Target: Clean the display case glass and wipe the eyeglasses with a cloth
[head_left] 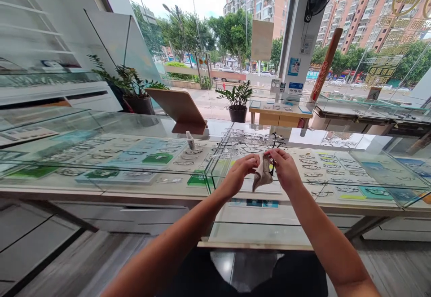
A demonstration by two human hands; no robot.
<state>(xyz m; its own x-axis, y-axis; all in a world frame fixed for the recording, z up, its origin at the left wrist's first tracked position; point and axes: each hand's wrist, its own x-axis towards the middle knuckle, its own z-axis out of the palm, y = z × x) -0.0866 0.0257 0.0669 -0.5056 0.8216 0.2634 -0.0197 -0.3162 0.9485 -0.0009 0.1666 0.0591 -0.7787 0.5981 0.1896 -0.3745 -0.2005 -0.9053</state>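
My left hand (pixel 243 172) is closed on a beige cloth (pixel 261 178), which hangs down between my two hands. Dark-framed eyeglasses (pixel 272 166) are pinched in the fingers of my right hand (pixel 284 166), with a thin temple arm sticking up above the fingertips. The cloth lies against the glasses; the lenses are mostly hidden by cloth and fingers. Both hands are raised over the glass display counter (pixel 161 193). Just beyond them, several pairs of eyeglasses (pixel 235 140) lie in a cluster on the counter top.
A small white spray bottle (pixel 190 140) stands left of my hands. Behind it leans a brown tabletop mirror or board (pixel 178 106). Rows of eyeglasses (pixel 325 169) fill the case beneath the glass. An open drawer (pixel 256 229) juts out below my forearms. Potted plants (pixel 237 101) stand near the window.
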